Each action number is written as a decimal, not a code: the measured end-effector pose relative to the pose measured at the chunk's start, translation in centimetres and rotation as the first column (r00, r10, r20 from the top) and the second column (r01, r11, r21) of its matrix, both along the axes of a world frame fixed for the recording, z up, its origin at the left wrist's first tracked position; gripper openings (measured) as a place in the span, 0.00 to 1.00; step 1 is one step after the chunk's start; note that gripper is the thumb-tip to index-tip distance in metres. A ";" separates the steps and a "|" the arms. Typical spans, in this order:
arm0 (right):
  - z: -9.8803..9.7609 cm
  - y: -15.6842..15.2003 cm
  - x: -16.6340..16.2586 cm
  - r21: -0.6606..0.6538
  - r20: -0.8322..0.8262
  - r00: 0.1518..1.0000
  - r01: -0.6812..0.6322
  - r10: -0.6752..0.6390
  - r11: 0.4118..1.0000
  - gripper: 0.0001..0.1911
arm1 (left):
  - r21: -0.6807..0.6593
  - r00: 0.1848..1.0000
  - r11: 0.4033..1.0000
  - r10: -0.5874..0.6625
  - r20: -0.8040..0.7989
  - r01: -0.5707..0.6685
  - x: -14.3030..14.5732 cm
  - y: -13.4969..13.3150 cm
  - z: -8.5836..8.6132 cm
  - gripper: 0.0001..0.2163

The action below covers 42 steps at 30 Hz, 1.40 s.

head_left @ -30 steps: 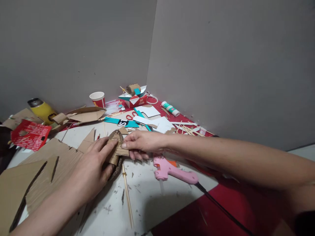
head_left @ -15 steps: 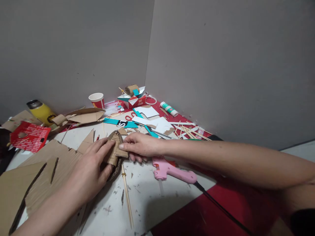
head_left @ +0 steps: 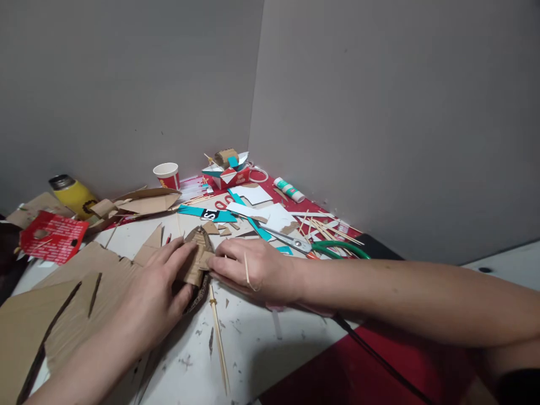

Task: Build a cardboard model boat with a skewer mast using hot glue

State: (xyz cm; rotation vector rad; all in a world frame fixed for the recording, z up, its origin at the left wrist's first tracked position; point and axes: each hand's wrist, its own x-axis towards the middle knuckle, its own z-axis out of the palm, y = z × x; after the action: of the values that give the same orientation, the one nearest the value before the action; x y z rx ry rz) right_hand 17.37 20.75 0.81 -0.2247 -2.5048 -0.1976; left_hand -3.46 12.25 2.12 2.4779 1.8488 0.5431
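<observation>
My left hand (head_left: 162, 281) is closed around a small cardboard piece with a pointed end and curved sides, perhaps a little boat (head_left: 202, 239), steadying it on the table. At its right side, the fingers of my right hand (head_left: 253, 264) are bent round a small cardboard tab (head_left: 205, 260) that lies against it. A thin pale strand or stick (head_left: 247, 269) crosses the back of this hand. Below the hands lie two joined wooden skewers (head_left: 219, 343). The pink glue gun is mostly hidden under my right forearm; its clear glue stick (head_left: 277, 325) shows.
Green-handled scissors (head_left: 337, 248) lie beyond my right forearm, near loose skewers (head_left: 323, 228). Large cardboard sheets (head_left: 84, 320) cover the left. Behind are a yellow bottle (head_left: 71, 194), a paper cup (head_left: 167, 175), a red paper-and-cardboard model (head_left: 230, 177) and a white-green tube (head_left: 289, 189).
My right hand has turned over, back upward, and shifted slightly, still at the cardboard tab. The forearm has lowered, covering the glue gun and uncovering the scissors. My left hand stays in place.
</observation>
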 end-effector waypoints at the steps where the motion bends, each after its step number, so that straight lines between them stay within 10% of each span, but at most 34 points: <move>1: -0.1 0.1 -0.2 0.048 -0.011 1.000 0.000 0.000 0.999 0.11 | 0.023 1.000 1.000 -0.001 -0.013 0.001 0.0 0.0 0.0 0.24; 14: -0.7 0.6 -1.1 0.205 -0.011 1.000 -0.014 0.017 0.979 0.10 | 0.105 0.945 0.994 0.007 -0.326 0.029 1.7 -0.4 0.9 0.06; 42: -1.4 1.7 -2.1 0.296 -0.015 0.999 -0.032 0.038 0.955 0.10 | 0.175 0.872 0.977 -0.017 -0.489 0.117 2.1 -1.0 1.1 0.11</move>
State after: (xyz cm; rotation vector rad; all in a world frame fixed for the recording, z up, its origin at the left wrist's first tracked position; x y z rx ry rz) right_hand 15.30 22.42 -0.55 -0.0584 -2.4179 -0.5472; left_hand -1.34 11.27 3.25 3.0258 1.9182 0.1017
